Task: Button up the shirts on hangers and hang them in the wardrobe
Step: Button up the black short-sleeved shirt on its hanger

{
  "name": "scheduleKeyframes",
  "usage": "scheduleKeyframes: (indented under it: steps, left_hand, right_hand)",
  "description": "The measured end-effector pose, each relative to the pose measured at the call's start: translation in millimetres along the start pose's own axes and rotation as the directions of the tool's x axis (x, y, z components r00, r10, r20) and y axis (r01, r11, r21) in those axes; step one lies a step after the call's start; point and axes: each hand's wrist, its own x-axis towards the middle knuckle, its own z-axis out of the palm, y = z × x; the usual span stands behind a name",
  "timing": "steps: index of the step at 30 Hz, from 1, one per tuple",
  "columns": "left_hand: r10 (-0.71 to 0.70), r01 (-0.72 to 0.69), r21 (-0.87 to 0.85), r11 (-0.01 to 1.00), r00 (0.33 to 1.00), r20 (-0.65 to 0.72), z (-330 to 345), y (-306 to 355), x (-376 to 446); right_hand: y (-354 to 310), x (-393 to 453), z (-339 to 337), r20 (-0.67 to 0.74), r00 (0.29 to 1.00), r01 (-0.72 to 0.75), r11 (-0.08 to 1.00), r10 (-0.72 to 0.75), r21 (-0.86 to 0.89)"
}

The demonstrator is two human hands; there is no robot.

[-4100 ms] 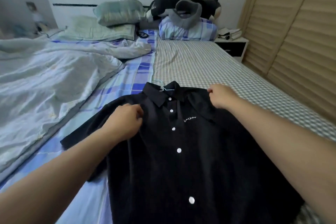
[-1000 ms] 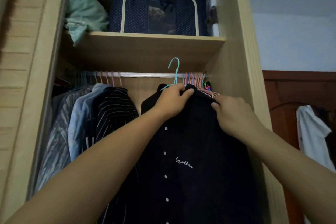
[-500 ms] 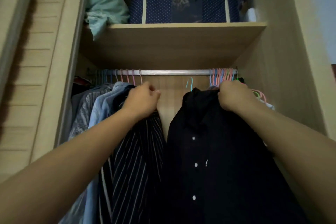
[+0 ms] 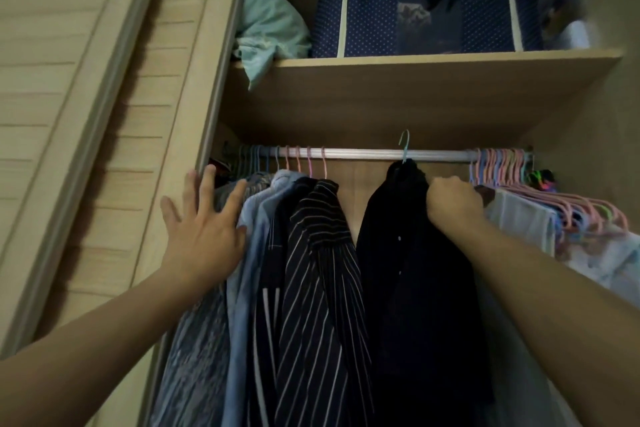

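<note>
The black buttoned shirt (image 4: pixel 412 274) hangs inside the wardrobe on a light-blue hanger (image 4: pixel 404 146), whose hook sits at the metal rail (image 4: pixel 363 153). My right hand (image 4: pixel 452 204) grips the shirt's right shoulder just below the rail. My left hand (image 4: pixel 204 229) is spread with straight fingers against the hanging shirts at the left, pressing on a grey one (image 4: pixel 197 340). A dark striped shirt (image 4: pixel 311 288) hangs just left of the black one, with a gap of bare back panel between their collars.
A wooden shelf (image 4: pixel 415 80) above the rail carries a navy storage box (image 4: pixel 426 7) and a mint bundle (image 4: pixel 270 28). Several empty pink and blue hangers (image 4: pixel 502 166) crowd the rail's right end above pale garments (image 4: pixel 526 222). The slatted sliding door (image 4: pixel 86 114) stands at the left.
My left hand let go of the striped shirt, opened and moved left onto the hanging clothes. The black shirt's hook has risen to the rail; my right hand still grips its shoulder.
</note>
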Motion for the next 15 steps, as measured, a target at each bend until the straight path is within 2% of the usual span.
scheduleKeyframes:
  steps: [5, 7, 9, 11, 13, 15]
  left_hand:
    - [-0.038, 0.033, -0.138, 0.99, 0.998, -0.04, 0.0, -3.0, -11.1]
    - [-0.079, 0.074, -0.195, 0.978, 0.997, -0.02, -2.4, -3.6, -15.3]
    - [-0.118, 0.12, -0.237, 0.964, 0.993, 0.023, -2.8, -5.7, -23.9]
    - [-0.158, 0.172, -0.238, 0.956, 0.985, 0.076, -2.7, -12.4, -38.0]
    - [-0.208, 0.232, -0.195, 0.953, 0.969, 0.135, -1.4, -21.7, -53.6]
    - [-0.138, 0.148, -0.174, 0.974, 0.988, 0.069, -5.6, -25.9, -63.1]
  right_hand:
    - [-26.3, -3.4, 0.0, 0.107, 0.993, 0.043, 0.994, -0.053, 0.099]
    - [-38.9, -8.1, -3.6, 0.074, 0.996, 0.03, 0.982, -0.044, 0.185]
    - [-45.8, -18.3, -2.8, -0.019, 1.0, 0.023, 0.968, -0.018, 0.251]
    - [-48.0, -33.9, 3.1, -0.088, 0.995, 0.064, 0.966, -0.043, 0.249]
    - [-43.9, -49.4, 9.9, -0.038, 0.993, 0.116, 0.969, -0.111, 0.216]
    - [-33.1, -57.3, 9.2, 0.024, 0.995, 0.089, 0.974, -0.096, 0.211]
